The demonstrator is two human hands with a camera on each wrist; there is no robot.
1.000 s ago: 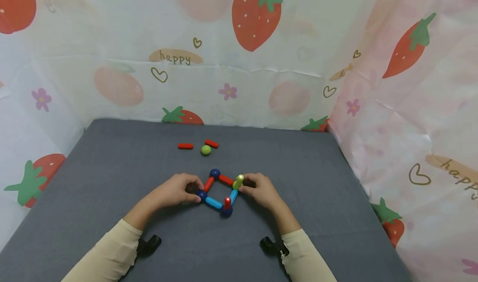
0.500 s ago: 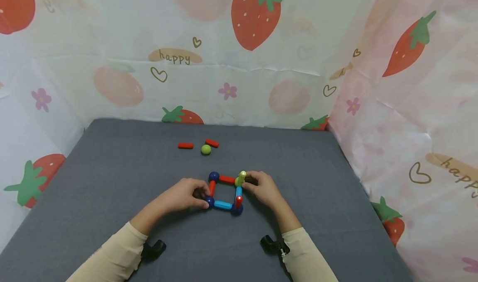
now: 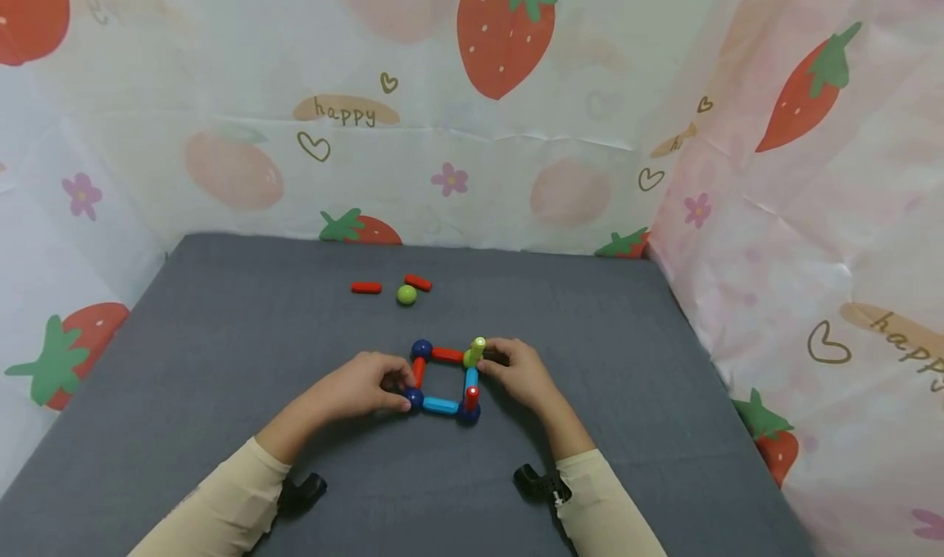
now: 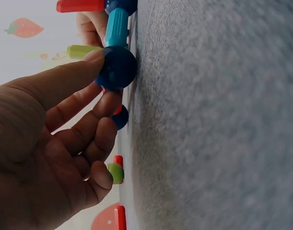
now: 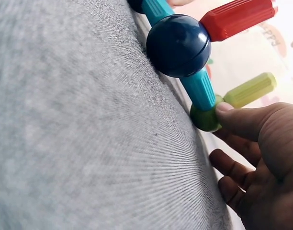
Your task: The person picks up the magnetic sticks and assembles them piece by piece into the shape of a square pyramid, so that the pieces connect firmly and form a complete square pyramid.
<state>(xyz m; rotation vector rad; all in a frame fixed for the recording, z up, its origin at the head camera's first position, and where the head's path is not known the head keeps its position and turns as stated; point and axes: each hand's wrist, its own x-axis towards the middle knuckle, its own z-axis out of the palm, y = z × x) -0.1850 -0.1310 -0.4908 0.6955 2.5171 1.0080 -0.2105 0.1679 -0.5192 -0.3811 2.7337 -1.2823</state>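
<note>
A square of magnetic rods and balls lies on the grey cloth between my hands. Its sides are two red rods [image 3: 447, 355] and two blue rods [image 3: 440, 405]. Dark blue balls [image 3: 422, 350] form three corners and a green ball [image 5: 204, 118] the fourth. From the near right corner a red rod [image 5: 237, 20] stands up; a yellow-green rod [image 5: 250, 90] rises from the green ball. My left hand [image 3: 369, 387] pinches the near left dark blue ball [image 4: 118, 68] between thumb and fingers. At the far right corner my right hand [image 3: 519, 371] pinches the green ball.
Behind the square lie two loose red rods [image 3: 366, 288] and a loose green ball [image 3: 406, 295]. The grey-covered table [image 3: 590, 328] meets a strawberry-print curtain [image 3: 509, 164] at its back. Black wrist mounts [image 3: 301, 495] hang beneath both forearms.
The square has turned and shifted right, its sides now nearly parallel to the table's edges. My left hand moved right with its ball; my right hand moved slightly. The last half second shows almost no movement.
</note>
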